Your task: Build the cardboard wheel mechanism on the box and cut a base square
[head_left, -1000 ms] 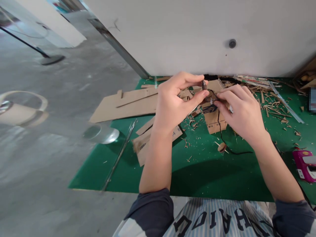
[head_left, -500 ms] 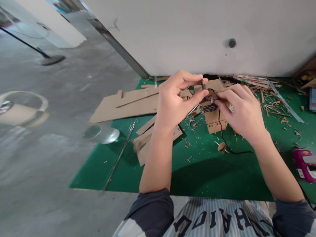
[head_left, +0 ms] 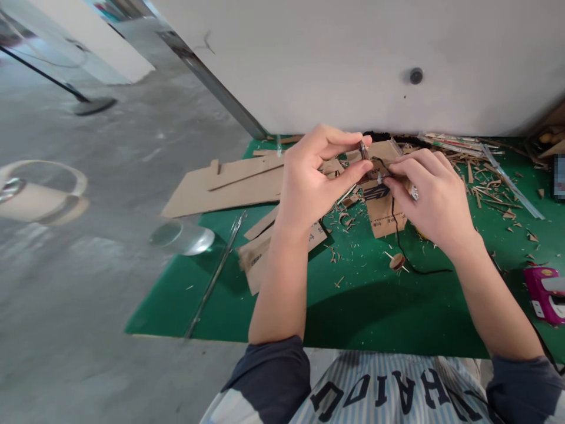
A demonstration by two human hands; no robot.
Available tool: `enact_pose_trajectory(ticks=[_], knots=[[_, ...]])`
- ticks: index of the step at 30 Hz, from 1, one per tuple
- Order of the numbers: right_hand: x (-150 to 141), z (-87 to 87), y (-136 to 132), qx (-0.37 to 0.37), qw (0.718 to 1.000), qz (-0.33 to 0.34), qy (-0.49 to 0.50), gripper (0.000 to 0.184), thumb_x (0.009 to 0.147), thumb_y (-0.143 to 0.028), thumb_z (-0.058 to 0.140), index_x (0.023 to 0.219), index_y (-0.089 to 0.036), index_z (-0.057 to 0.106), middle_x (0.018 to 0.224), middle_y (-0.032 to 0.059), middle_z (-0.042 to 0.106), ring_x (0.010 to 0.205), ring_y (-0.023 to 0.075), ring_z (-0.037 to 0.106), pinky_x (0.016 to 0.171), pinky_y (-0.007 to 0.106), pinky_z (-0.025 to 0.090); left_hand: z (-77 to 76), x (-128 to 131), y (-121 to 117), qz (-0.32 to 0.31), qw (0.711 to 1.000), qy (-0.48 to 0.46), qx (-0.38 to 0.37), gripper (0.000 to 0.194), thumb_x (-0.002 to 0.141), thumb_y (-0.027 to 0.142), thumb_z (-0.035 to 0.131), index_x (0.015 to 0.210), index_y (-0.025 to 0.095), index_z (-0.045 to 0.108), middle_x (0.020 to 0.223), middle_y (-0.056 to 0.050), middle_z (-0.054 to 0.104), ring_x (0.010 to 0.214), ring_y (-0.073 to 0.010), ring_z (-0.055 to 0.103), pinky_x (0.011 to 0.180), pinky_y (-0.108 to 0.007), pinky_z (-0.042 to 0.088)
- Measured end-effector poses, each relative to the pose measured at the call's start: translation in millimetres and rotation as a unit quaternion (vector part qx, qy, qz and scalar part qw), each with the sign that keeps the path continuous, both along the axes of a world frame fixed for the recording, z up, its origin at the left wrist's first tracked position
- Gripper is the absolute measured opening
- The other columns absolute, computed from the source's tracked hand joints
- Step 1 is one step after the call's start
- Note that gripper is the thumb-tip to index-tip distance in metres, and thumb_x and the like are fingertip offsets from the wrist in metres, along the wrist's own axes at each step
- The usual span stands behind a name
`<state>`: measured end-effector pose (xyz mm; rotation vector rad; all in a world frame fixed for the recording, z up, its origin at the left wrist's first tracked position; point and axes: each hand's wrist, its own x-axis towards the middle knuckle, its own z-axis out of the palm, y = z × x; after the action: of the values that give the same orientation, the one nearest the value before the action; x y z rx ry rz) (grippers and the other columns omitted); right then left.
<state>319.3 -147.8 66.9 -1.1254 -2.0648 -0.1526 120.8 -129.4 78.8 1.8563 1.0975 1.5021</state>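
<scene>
My left hand (head_left: 315,179) is raised over the green mat (head_left: 353,306), its thumb and fingers pinched on a small dark part (head_left: 364,152) that I cannot make out clearly. Right beside it, my right hand (head_left: 430,197) is closed on a small metallic piece (head_left: 412,191) joined to a thin black wire (head_left: 399,241). The wire hangs down from between the hands and trails right across the mat. A small round wooden disc on a stick (head_left: 396,261) lies on the mat under the wire.
Flat cardboard sheets (head_left: 225,185) and strips (head_left: 260,253) lie on the mat's left part, a printed cardboard piece (head_left: 384,212) under the hands. Wood splinters and sticks (head_left: 485,182) litter the right. A pink tool (head_left: 545,293) sits at the right edge, a metal rod (head_left: 216,274) at left.
Both hands stay pinched together at the same spot; they have shifted only very slightly, and the view has drifted a little.
</scene>
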Motion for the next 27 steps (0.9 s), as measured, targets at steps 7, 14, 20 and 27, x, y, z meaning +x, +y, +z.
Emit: enact_pose_trajectory(ticks=[7,14,20,27], knots=[[0,-0.3,1,0.002,1.0,0.003,0.0,0.016,0.101,-0.021,0.051,0.101,-0.024,0.067,0.105,0.0074,0.071,0.1,0.0251,0.063,0.092,0.044,0.053,-1.0,-1,1,-0.001,1.0,-0.015,-0.019,0.035,0.079,0.039,0.087,0.104,0.025,0.068,0.117,-0.006,0.076,0.127,-0.0284,0.069,0.11,-0.045,0.058],[0,-1.3,1,0.007,1.0,-0.002,-0.005,0.017,0.102,-0.023,0.05,0.102,-0.023,0.067,0.105,0.0077,0.07,0.1,0.025,0.063,0.092,0.043,0.053,-1.0,1,1,-0.008,1.0,-0.001,0.001,0.032,0.083,0.04,0.084,0.106,0.025,0.068,0.116,-0.006,0.076,0.123,-0.0261,0.071,0.115,-0.045,0.055],[1,-1.5,1,0.003,1.0,-0.004,-0.001,0.016,0.1,-0.021,0.052,0.103,-0.025,0.067,0.106,0.0072,0.071,0.101,0.0253,0.063,0.094,0.046,0.053,0.4,-4,0,-0.013,0.998,0.051,0.027,0.037,0.088,0.046,0.077,0.12,0.03,0.069,0.127,-0.004,0.074,0.131,-0.0271,0.066,0.12,-0.048,0.048],[7,-0.1,4,-0.027,0.999,0.017,0.033,0.015,0.099,-0.022,0.054,0.102,-0.023,0.069,0.112,0.0078,0.072,0.108,0.025,0.066,0.095,0.046,0.055,-5.4,-20,15,-0.077,0.99,0.093,-0.066,0.108,0.058,0.039,0.1,0.151,0.033,0.046,0.171,-0.009,0.033,0.156,-0.0378,0.036,0.127,-0.05,0.038]])
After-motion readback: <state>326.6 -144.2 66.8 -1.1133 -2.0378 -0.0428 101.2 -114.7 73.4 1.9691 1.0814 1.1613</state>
